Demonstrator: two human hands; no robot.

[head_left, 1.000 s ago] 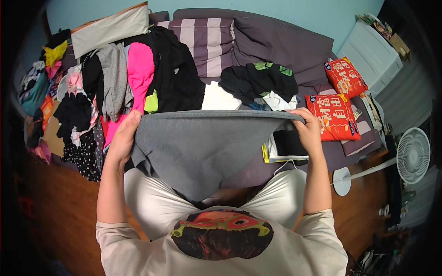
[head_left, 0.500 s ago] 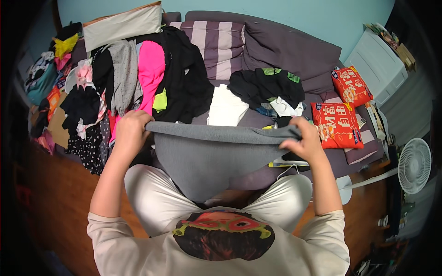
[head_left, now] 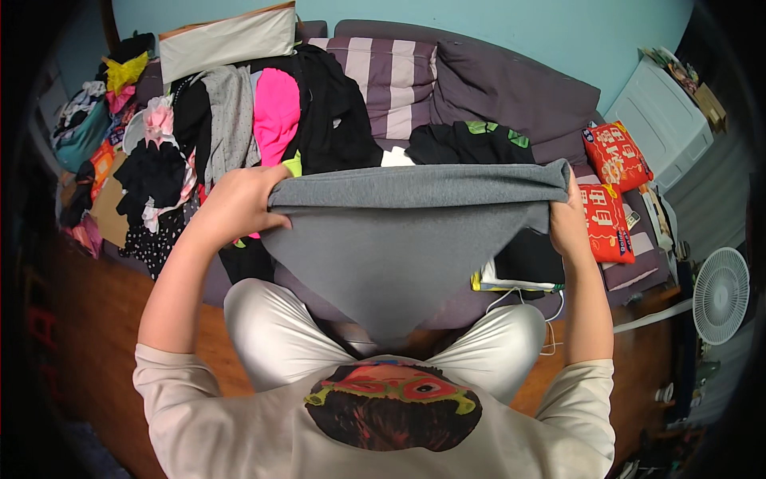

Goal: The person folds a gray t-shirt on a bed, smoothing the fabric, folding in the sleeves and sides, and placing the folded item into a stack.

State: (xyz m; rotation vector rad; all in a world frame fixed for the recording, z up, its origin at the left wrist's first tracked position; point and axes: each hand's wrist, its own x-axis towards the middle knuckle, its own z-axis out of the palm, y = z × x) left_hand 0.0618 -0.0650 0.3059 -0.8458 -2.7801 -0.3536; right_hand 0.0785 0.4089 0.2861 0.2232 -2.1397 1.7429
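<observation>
Grey cloth (head_left: pixel 391 247); bag (head_left: pixel 80 148) w/ clothes (head_left: pixel 82 99), prob.

A light blue wall (head_left: pixel 511 22) rises behind the far edge of a dark purple-grey sofa (head_left: pixel 387 29), whose back carries a cushion with broad pale stripes (head_left: pixel 383 84) and, just to its right, a plain dark one (head_left: pixel 515 96). Past the far right corner stands a white cabinet (head_left: pixel 662 120), and beyond the near right corner a white fan (head_left: pixel 720 295) with a round head leans over on its pale stem. Reddish-brown wooden floor (head_left: pixel 104 319) runs along the near edge, under soft light that dims toward the room's sides.
</observation>
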